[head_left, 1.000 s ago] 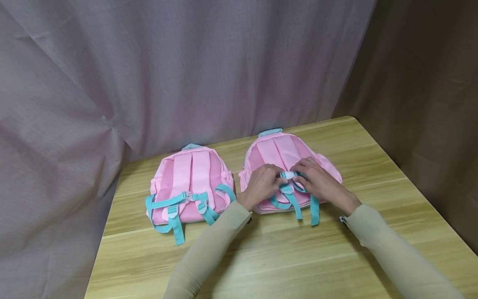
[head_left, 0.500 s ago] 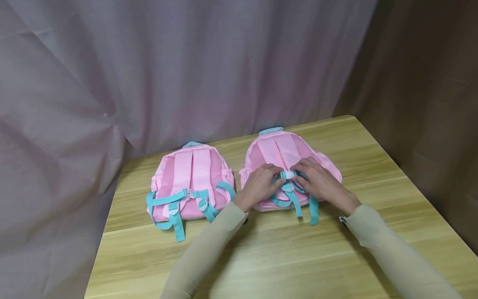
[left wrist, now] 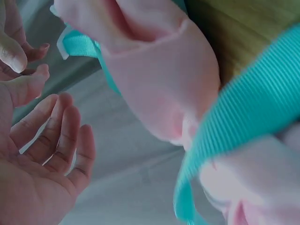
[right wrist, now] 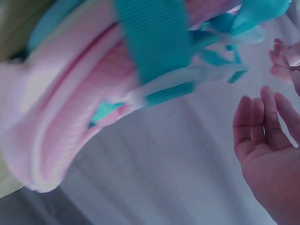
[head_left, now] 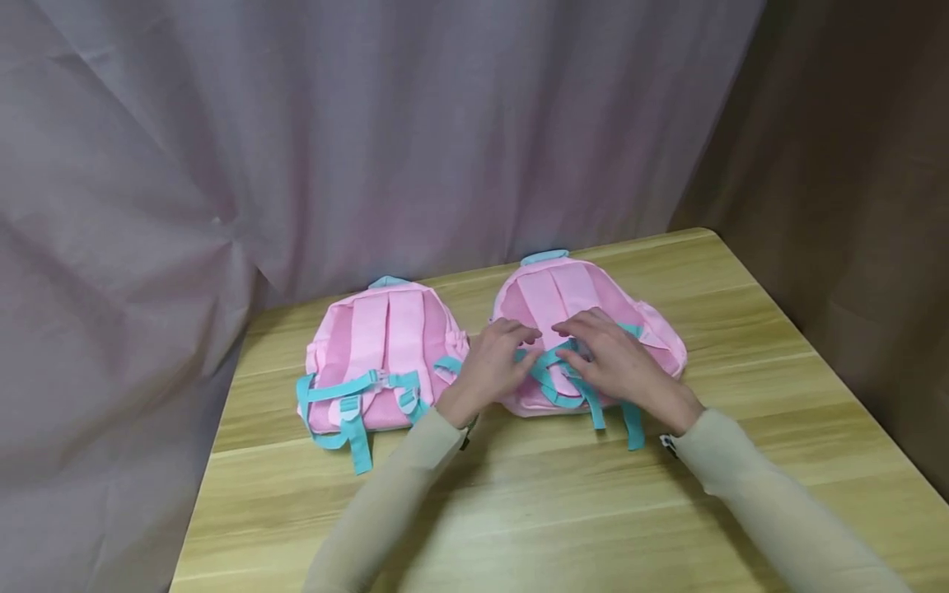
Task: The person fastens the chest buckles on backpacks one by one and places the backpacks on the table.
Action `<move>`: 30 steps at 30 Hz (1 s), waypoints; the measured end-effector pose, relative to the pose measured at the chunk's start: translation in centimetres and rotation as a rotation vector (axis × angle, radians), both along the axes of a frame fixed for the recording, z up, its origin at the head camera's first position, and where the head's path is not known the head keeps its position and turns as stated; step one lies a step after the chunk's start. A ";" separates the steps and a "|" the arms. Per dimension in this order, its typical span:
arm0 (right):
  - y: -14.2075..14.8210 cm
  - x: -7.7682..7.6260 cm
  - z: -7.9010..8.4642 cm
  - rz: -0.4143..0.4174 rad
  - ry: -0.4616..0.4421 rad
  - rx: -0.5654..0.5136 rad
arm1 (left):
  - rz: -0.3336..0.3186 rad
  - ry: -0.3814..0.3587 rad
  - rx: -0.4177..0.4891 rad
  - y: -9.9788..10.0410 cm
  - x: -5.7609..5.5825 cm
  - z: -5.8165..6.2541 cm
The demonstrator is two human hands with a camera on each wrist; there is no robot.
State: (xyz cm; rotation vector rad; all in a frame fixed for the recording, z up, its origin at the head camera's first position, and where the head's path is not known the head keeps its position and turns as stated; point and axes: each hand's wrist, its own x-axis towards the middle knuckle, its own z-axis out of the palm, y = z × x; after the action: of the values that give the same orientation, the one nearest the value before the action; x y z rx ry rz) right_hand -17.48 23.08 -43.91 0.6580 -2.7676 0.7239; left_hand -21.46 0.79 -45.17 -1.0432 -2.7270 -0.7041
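On the wood-grain table, beneath our left hand and right hand, lies the right-hand pink fabric backpack; our fingers curve loosely, pinching nothing, and its loose teal webbing straps could tangle if fingertips snag them.

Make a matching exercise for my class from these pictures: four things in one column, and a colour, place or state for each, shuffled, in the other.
Column one
1. Backpacks
2. Webbing straps
3. Tabletop
4. Hands

Column two
A. Turquoise
B. Open, holding nothing
C. Pink, lying side by side
D. Wood-patterned

Pairs: 1-C, 2-A, 3-D, 4-B
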 end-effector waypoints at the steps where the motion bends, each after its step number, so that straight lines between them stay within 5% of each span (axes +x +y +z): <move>1: -0.4 0.0 0.1 0.008 0.003 0.000 | 0.001 0.003 0.009 -0.4 0.0 0.1; 20: -7.5 -0.2 0.4 0.163 -0.005 -0.070 | 0.123 0.032 0.075 -8.6 0.1 0.0; 30: -11.6 -1.4 -0.3 0.225 -0.070 -0.098 | 0.208 -0.023 0.085 -12.6 -0.5 0.0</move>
State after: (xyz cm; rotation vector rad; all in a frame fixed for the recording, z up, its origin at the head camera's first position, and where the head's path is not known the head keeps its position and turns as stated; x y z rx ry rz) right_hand -18.92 11.44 -44.17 0.9513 -2.7261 0.9383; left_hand -21.92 -11.77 -45.16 -0.7246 -2.7438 -0.7924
